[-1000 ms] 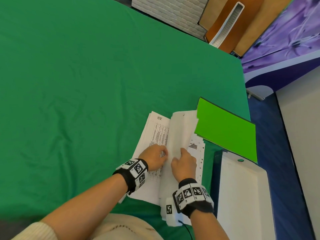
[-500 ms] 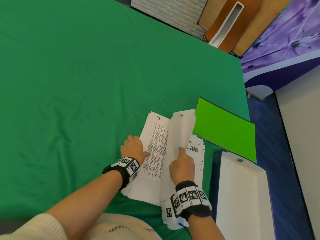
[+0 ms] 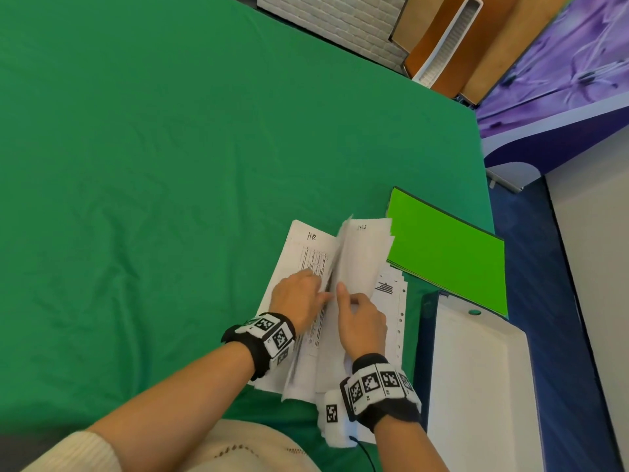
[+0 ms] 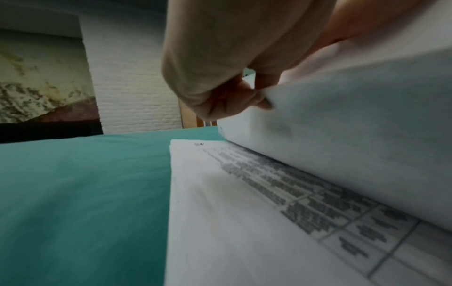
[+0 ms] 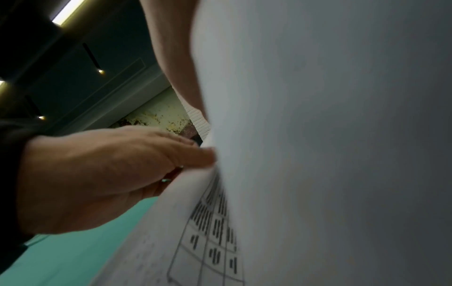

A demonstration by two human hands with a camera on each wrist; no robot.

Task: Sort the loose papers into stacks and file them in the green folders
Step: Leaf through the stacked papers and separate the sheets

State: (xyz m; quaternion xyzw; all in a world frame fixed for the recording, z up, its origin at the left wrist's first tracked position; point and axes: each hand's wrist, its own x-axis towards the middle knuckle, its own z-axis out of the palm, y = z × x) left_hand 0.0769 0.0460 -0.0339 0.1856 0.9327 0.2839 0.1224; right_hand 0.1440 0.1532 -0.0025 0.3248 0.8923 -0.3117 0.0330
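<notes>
Leafing through the loose papers (image 3: 354,264) near the counter's (image 3: 170,165) right edge, the left hand (image 3: 299,294) has come back from the pile's left margin, where it lay half a second ago, and now pinches the lifted sheets' edge between thumb and fingers. The right hand (image 3: 360,318) still props those sheets up, fingers curled on them, index finger raised. They stand steeper than before, above the printed table page (image 4: 281,193) lying flat. The green folder (image 3: 446,257) lies unmoved just right of the papers, overlapping their corner, with a white binder (image 3: 476,386) nearer the front.
</notes>
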